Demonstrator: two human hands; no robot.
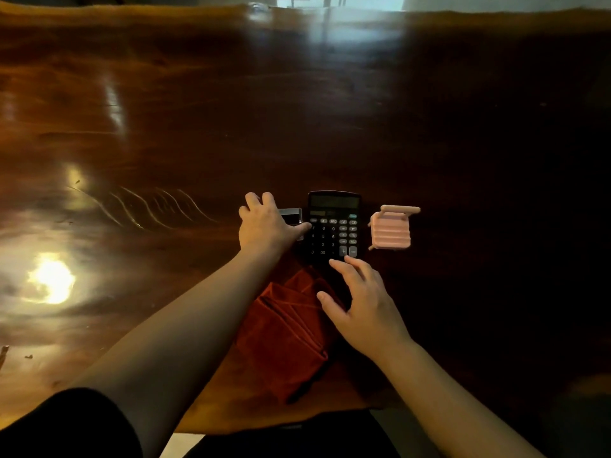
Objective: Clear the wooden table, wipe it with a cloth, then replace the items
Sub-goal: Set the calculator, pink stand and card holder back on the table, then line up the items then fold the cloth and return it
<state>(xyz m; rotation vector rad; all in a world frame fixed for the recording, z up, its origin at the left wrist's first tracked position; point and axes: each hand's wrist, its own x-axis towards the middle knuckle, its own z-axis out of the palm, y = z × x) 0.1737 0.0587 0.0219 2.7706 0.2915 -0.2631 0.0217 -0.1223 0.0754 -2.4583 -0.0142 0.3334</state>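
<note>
The table [165, 133], dark glossy wood with bright glare patches on its left side, carries everything in view. Nearest, by the near edge, lies a folded rust-red cloth [284, 338] with a dark pen [305, 385] just beside its near right corner. The right hand [360, 302] hovers over the cloth's far right part, fingers spread and relaxed, holding nothing, fingertips reaching the near edge of a black calculator [334, 223]. Farther left, the left hand [264, 223] lies with its fingers curled over a small silver and black object [292, 216] just beside the calculator's left edge, thumb touching the calculator's side. Right of the calculator, a little apart, sits a small pink ribbed holder [391, 231] with a bar across its far end.
</note>
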